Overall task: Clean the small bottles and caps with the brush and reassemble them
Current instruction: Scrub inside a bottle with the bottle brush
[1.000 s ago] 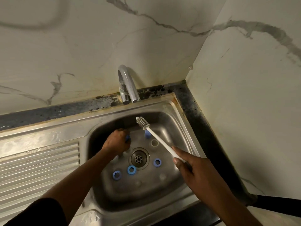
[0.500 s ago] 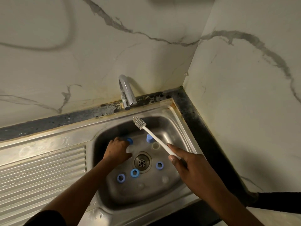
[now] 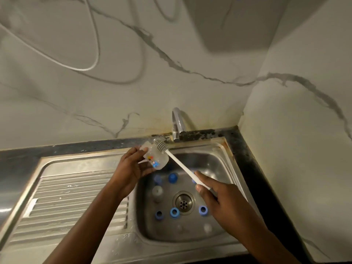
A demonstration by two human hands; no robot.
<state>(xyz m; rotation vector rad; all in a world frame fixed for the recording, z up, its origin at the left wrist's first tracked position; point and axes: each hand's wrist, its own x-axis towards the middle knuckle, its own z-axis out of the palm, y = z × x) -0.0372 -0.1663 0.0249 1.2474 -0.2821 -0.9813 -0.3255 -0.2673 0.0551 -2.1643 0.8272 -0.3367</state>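
Head view.
- Left hand [image 3: 133, 168]: fingers curled round clear small bottle [image 3: 156, 159], held over sink [image 3: 224, 149] rim.
- Right hand [image 3: 224, 204]: fingers pinch brush [image 3: 181, 165] handle, bristles touching bottle.
- Blue caps [image 3: 174, 212]: loose around drain.
- Status, judged: scrubbing under way, reassembly all outstanding.

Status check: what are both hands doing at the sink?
Left hand grips bottle. Right hand holds brush, head at bottle. Caps loose in sink. Nothing in the way.
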